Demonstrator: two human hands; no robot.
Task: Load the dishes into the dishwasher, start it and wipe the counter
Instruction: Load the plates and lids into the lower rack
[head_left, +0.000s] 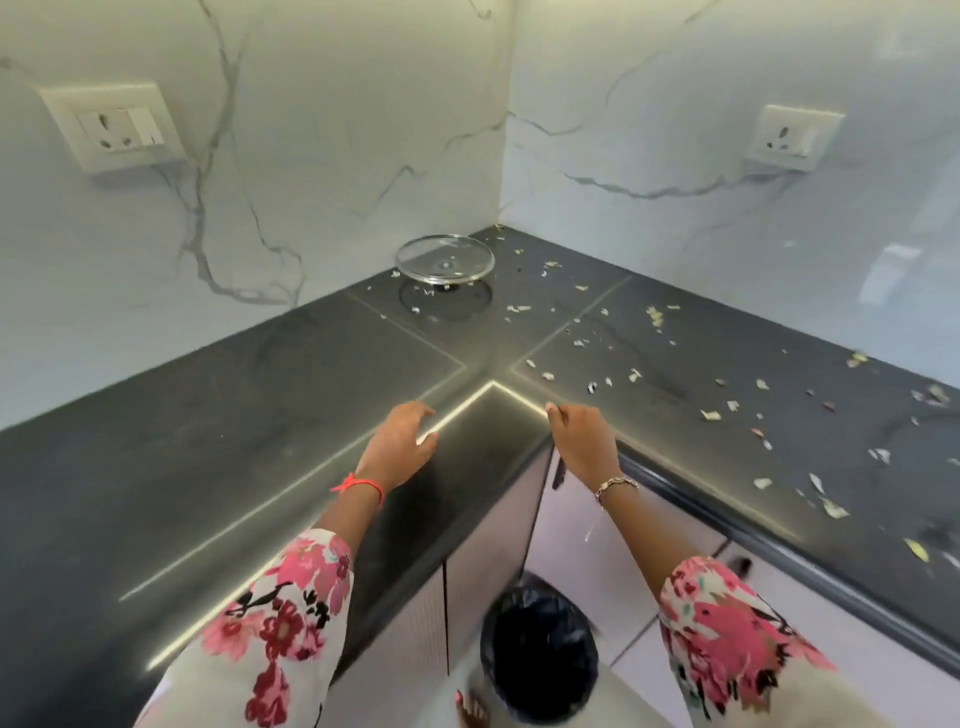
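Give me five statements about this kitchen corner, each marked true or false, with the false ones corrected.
1. A glass dish sits in the far corner of the counter. True.
2. The scraps lie mostly on the counter's left part. False: the scraps lie on the right part.
3. The bin on the floor has a black liner. True.
4. The left hand holds a cloth. False: it holds nothing, its fingers relaxed at the counter's edge.
5. The left wall has a socket. True.

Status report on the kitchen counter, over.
Left hand open, right hand curled at counter edge. Glass dish in corner. Scraps litter right side.
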